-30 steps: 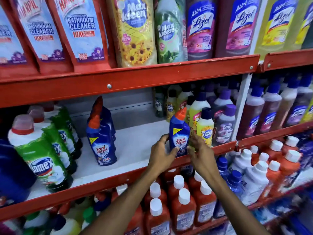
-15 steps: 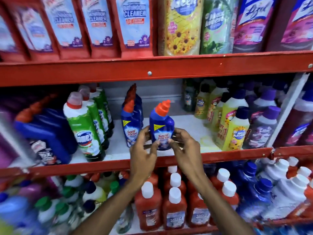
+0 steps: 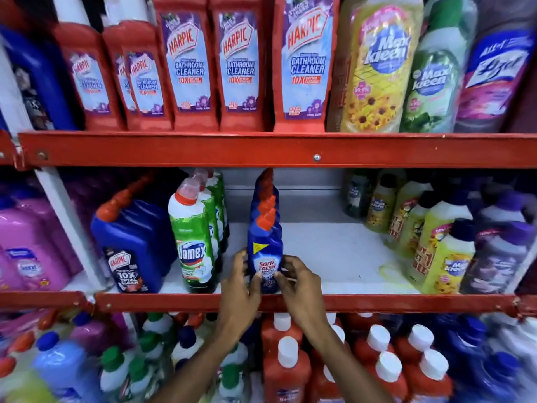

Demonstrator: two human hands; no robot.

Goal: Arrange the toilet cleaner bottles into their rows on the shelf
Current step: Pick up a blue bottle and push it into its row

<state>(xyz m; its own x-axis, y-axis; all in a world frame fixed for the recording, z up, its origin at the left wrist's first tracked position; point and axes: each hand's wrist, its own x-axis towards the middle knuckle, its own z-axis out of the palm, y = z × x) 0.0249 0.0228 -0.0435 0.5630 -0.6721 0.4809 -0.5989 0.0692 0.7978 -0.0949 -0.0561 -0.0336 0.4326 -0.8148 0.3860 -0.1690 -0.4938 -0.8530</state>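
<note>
A blue Sani Fresh toilet cleaner bottle (image 3: 265,251) with an orange cap stands upright at the front of the middle shelf (image 3: 334,257). It heads a row of like blue bottles (image 3: 266,193) running to the back. My left hand (image 3: 239,282) holds its lower left side and my right hand (image 3: 296,282) its lower right side. The fingers of both wrap the label. To its left stands a row of green Domex bottles (image 3: 193,239), then dark blue Harpic bottles (image 3: 133,245).
Yellow and purple Max Kleen bottles (image 3: 441,251) fill the shelf's right part, with bare white shelf between them and the blue row. A red shelf lip (image 3: 377,302) runs along the front. Harpic bathroom cleaner packs (image 3: 302,62) line the shelf above; white-capped orange bottles (image 3: 287,370) sit below.
Both hands have carried the blue bottle leftward along the shelf front, from beside the yellow bottles to the front of the blue row. The view has swung left with it.
</note>
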